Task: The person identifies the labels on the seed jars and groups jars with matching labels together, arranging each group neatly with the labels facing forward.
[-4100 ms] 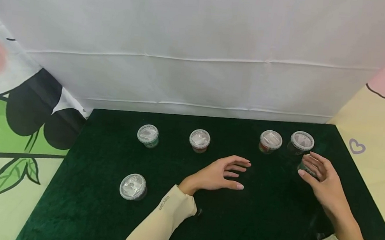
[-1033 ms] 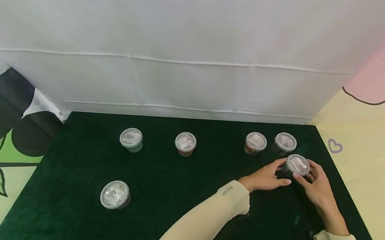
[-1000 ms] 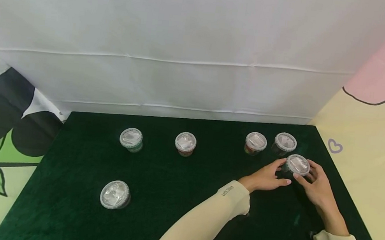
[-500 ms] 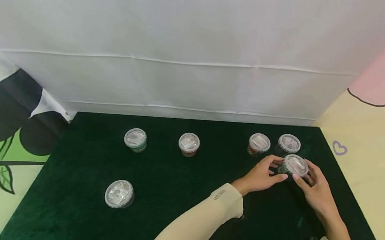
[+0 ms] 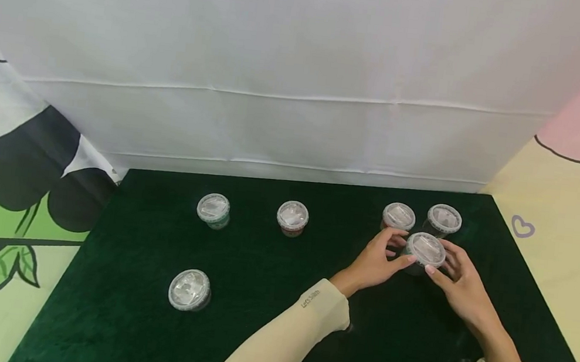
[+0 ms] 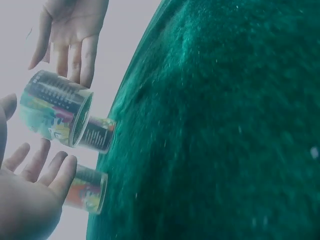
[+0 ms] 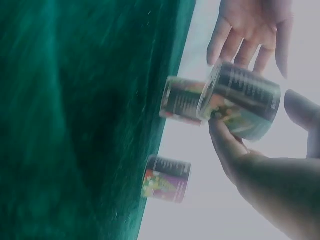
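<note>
A small clear plastic tub (image 5: 426, 249) with a white-rimmed lid, a printed label and greenish contents is held between both hands. Both wrist views show its base raised off the green cloth. My left hand (image 5: 373, 262) has its thumb at the near left of the tub and its fingers round the far left side. On the other side, my right hand (image 5: 465, 285) grips the tub between thumb and fingers. Just behind stand two similar tubs, a reddish one (image 5: 399, 215) close to the left fingers and a dark one (image 5: 444, 219) farther right.
Another greenish tub (image 5: 214, 209) and a reddish tub (image 5: 292, 218) stand along the back, left of the hands. One more lidded tub (image 5: 189, 289) is nearer the front left. The dark green cloth (image 5: 258, 278) ends at a white backdrop (image 5: 295, 128).
Earlier the left hand hovered apart and the right reached to the tub near the right edge. Both hands then took hold of it, and it has since shifted slightly left with them.
</note>
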`<state>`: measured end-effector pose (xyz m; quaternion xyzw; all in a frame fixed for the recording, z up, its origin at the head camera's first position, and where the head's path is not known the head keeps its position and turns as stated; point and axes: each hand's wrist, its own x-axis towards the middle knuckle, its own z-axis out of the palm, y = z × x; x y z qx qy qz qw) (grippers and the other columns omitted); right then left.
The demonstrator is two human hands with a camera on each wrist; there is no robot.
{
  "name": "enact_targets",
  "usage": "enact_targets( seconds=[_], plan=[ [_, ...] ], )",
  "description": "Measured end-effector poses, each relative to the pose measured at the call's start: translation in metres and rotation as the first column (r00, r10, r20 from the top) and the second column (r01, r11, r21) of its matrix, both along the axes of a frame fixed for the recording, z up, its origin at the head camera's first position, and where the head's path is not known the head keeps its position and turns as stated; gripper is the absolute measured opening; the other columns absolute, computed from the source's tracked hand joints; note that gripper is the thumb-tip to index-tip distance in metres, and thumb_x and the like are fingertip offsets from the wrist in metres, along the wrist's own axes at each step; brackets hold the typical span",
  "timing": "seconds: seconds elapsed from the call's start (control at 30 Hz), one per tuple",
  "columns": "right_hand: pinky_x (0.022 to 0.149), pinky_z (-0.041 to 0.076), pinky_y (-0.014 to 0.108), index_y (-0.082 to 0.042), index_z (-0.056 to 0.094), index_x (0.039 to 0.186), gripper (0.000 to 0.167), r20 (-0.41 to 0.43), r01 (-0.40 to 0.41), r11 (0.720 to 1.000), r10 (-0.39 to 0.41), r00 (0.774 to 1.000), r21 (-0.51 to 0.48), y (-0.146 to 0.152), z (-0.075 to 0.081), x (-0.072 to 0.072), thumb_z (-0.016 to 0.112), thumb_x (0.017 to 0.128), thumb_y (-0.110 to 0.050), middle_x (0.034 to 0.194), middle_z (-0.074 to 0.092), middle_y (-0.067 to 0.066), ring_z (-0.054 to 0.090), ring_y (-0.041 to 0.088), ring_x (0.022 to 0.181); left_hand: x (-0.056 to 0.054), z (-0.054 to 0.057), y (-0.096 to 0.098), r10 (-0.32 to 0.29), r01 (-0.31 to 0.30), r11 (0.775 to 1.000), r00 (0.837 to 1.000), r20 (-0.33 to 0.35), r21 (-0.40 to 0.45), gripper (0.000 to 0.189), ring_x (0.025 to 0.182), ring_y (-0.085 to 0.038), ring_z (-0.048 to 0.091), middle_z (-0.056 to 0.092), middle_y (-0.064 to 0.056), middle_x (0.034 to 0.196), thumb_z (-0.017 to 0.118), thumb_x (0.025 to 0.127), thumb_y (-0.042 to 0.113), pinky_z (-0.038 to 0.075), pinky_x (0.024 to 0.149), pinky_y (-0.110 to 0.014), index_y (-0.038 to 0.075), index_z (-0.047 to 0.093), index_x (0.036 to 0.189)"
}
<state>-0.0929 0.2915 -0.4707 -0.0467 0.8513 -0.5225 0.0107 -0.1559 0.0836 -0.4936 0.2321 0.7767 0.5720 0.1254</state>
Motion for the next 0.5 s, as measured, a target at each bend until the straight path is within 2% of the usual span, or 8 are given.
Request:
enact_targets(
  seconds=[0.07,0.13,0.17,0.23,0.3,0.4,0.5],
  plan=[
    [0.091,0.044,0.000,0.008,0.026,0.158,0.063,-0.014,-0.037,0.999,0.037,0.999,-0.023,-0.005,0.000,0.000,0.061,0.108,-0.010,0.159,0.038,0.038,0.051,0.013,0.143,0.000,0.000,-0.007,-0.010,0.010,1.000,1.000,0.009,0.009,0.054,0.132,-0.012,0.057,0.058,-0.008,0.145,0.069,0.105,0.025,0.047,0.111,-0.020,0.013,0.046,0.153],
    [0.093,0.045,0.002,0.008,0.028,0.158,0.061,-0.029,-0.075,0.996,0.074,0.997,-0.052,-0.009,0.000,0.001,0.059,0.109,-0.008,0.158,0.039,0.038,0.047,-0.011,0.131,0.000,0.001,-0.014,-0.030,0.030,0.999,0.999,0.022,0.010,0.058,0.137,-0.013,0.055,0.055,-0.008,0.152,0.068,0.106,0.026,0.046,0.113,-0.021,0.013,0.043,0.156],
    [0.093,0.045,0.002,0.008,0.028,0.158,0.061,-0.034,-0.096,0.993,0.094,0.995,-0.068,-0.012,0.000,0.001,0.059,0.109,-0.008,0.158,0.039,0.039,0.044,-0.018,0.126,0.000,0.001,-0.018,-0.044,0.044,0.999,0.999,0.031,0.008,0.060,0.140,-0.014,0.053,0.053,-0.008,0.155,0.067,0.106,0.027,0.045,0.115,-0.022,0.013,0.041,0.159],
    [0.095,0.044,0.002,0.008,0.027,0.159,0.060,-0.039,-0.142,0.985,0.139,0.990,-0.094,-0.016,0.001,0.000,0.058,0.109,-0.007,0.157,0.038,0.039,0.042,-0.022,0.125,0.001,0.001,-0.026,-0.069,0.070,0.998,0.996,0.050,-0.007,0.064,0.146,-0.016,0.049,0.047,-0.007,0.162,0.066,0.107,0.028,0.042,0.117,-0.023,0.016,0.038,0.163],
    [0.097,0.044,0.003,0.006,0.028,0.160,0.060,-0.033,-0.176,0.979,0.174,0.984,-0.100,-0.020,0.002,0.000,0.057,0.109,-0.007,0.158,0.038,0.037,0.044,-0.016,0.131,0.001,0.002,-0.033,-0.090,0.092,0.995,0.994,0.062,-0.027,0.064,0.149,-0.018,0.047,0.043,-0.006,0.166,0.064,0.108,0.029,0.041,0.119,-0.024,0.017,0.036,0.165],
    [0.098,0.042,0.003,0.004,0.026,0.162,0.062,-0.002,-0.199,0.975,0.200,0.980,-0.094,-0.026,0.005,0.000,0.057,0.110,-0.009,0.161,0.037,0.034,0.046,0.017,0.148,0.004,0.002,-0.042,-0.097,0.099,0.995,0.992,0.078,-0.023,0.063,0.147,-0.019,0.049,0.045,-0.007,0.165,0.063,0.109,0.028,0.041,0.119,-0.025,0.017,0.037,0.164],
    [0.097,0.042,0.002,0.003,0.026,0.163,0.062,0.027,-0.181,0.979,0.184,0.983,-0.097,-0.034,0.006,-0.001,0.057,0.111,-0.012,0.163,0.035,0.032,0.037,0.049,0.148,0.007,0.003,-0.049,-0.061,0.061,0.998,0.995,0.084,0.013,0.060,0.143,-0.018,0.054,0.052,-0.009,0.159,0.065,0.108,0.025,0.043,0.117,-0.024,0.013,0.041,0.161]
  ],
)
